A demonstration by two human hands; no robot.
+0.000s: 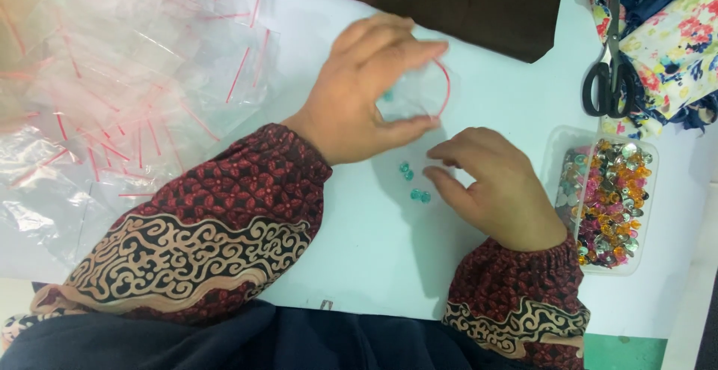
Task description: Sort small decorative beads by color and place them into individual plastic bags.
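Covering a white desk (374, 265), the left hand (366, 93) pinched a small clear bag (422, 93); the right hand (493, 187), fingers curled loosely, hovered beside teal beads (413, 183) mid-desk.

Craft worktable, scissors (612, 78), tub of coloured beads (607, 204), heap of zip bags (112, 78)

Small clear red-edged bag (420, 89) aloft; teal beads (413, 183) below.

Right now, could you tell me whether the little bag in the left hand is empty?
Not empty: a teal bead shows through the clear bag that the left hand holds.
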